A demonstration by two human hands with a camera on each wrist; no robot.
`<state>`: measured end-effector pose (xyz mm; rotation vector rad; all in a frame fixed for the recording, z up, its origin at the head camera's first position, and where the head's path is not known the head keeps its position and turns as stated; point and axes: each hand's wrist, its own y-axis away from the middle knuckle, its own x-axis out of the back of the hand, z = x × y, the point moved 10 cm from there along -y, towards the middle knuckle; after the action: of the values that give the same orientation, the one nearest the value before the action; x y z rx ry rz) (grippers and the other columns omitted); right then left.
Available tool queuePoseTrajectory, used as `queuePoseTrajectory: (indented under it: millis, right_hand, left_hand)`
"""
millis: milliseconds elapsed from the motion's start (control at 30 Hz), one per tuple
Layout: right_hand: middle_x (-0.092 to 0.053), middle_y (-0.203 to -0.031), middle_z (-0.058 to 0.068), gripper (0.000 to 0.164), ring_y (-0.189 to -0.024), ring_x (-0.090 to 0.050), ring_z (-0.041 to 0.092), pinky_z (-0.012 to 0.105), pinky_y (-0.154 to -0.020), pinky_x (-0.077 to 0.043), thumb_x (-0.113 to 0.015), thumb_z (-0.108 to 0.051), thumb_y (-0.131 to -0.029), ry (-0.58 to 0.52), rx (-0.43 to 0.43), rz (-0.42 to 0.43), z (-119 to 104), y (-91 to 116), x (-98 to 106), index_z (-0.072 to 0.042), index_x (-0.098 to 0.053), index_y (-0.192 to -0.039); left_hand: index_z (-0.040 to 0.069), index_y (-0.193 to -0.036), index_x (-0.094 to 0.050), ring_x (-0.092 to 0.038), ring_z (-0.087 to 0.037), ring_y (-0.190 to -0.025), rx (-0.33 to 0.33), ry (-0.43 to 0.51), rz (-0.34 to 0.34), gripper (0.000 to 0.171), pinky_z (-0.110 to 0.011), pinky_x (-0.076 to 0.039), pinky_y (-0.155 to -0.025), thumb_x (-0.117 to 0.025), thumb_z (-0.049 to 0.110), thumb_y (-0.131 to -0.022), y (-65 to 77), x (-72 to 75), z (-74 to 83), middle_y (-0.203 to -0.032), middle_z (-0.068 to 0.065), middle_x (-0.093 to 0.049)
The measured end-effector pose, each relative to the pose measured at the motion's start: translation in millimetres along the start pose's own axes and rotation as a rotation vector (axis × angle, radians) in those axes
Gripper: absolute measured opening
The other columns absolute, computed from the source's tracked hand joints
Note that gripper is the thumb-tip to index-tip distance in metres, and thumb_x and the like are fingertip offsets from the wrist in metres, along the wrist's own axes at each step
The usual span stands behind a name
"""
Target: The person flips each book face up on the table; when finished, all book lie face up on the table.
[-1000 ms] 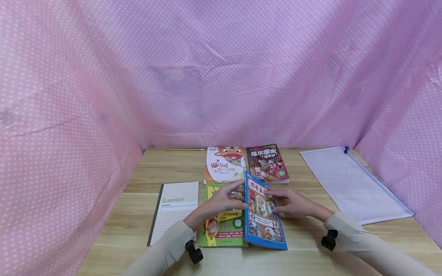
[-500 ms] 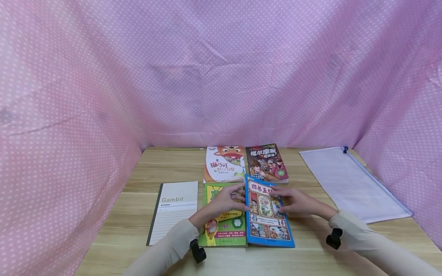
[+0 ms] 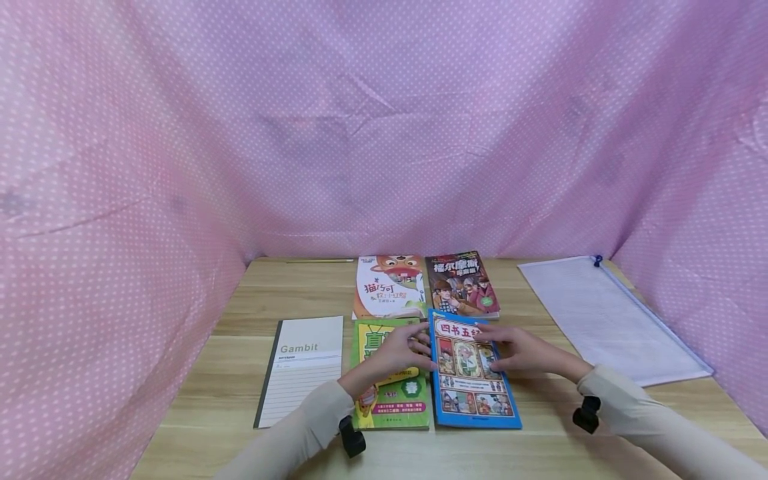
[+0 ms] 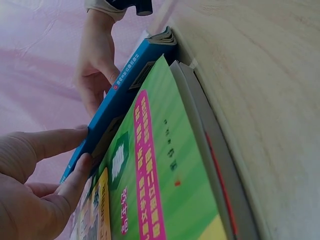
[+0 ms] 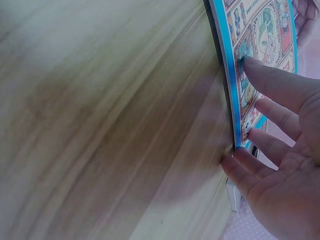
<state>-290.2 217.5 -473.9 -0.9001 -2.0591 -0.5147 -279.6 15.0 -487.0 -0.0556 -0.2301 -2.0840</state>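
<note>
A blue-bordered comic book (image 3: 474,373) lies cover up, close along the right side of a green book (image 3: 393,400). My left hand (image 3: 396,350) reaches over the green book, its fingertips touching the blue spine; the left wrist view shows the index finger (image 4: 57,142) and thumb meeting that spine. On the opposite side, my right hand (image 3: 519,350) rests its extended fingers at the cover's right edge. In the right wrist view the thumb (image 5: 272,80) lies over the cover while other fingertips come down by the edge at the wooden tabletop (image 5: 125,115).
A Gambit notebook (image 3: 306,373) lies at left. Behind the two front books are a white book with an orange cartoon (image 3: 384,287) and a dark detective-style book (image 3: 462,287). A pencil (image 3: 321,261) lies at the back edge, and a white mesh zip pouch (image 3: 612,320) at right.
The blue book has come down from a tilted stance to lie flatter, its right edge shifting rightward. Both hands have moved slightly right with it.
</note>
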Motion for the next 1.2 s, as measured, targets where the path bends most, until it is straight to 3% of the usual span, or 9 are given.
queuePoseTrajectory:
  millis: [367, 833, 1200]
  right_hand:
    - [-0.044, -0.154, 0.029, 0.053, -0.138, -0.042, 0.055, 0.069, -0.109, -0.037, -0.079, -0.024, -0.089, 0.000, -0.015, 0.004, 1.7, 3.4, 3.7, -0.006, -0.064, -0.137]
    - [-0.045, -0.153, 0.030, 0.051, -0.139, -0.041, 0.056, 0.070, -0.110, -0.037, -0.079, -0.024, -0.089, -0.013, -0.047, 0.009, 7.2, 5.6, 3.9, -0.006, -0.065, -0.135]
    - [-0.045, -0.153, 0.029, 0.052, -0.139, -0.041, 0.055, 0.069, -0.110, -0.037, -0.079, -0.025, -0.089, -0.004, -0.043, 0.007, 8.5, 6.5, 5.8, -0.006, -0.065, -0.135]
  left_hand:
    - [0.002, -0.153, -0.043, -0.069, -0.019, -0.100, 0.022, -0.075, 0.034, 0.083, -0.032, -0.060, -0.085, -0.083, -0.001, -0.081, -5.2, -1.9, -2.7, -0.115, -0.008, -0.063]
    - [0.004, -0.150, -0.048, -0.070, -0.017, -0.093, 0.068, -0.139, 0.030, 0.080, -0.033, -0.061, -0.085, -0.085, -0.001, -0.079, -14.6, -5.0, -14.7, -0.106, -0.005, -0.065]
    - [0.006, -0.147, -0.053, -0.068, -0.009, -0.082, 0.093, -0.271, 0.027, 0.081, -0.026, -0.059, -0.078, -0.089, 0.003, -0.075, -22.3, -5.5, -18.4, -0.097, 0.000, -0.065]
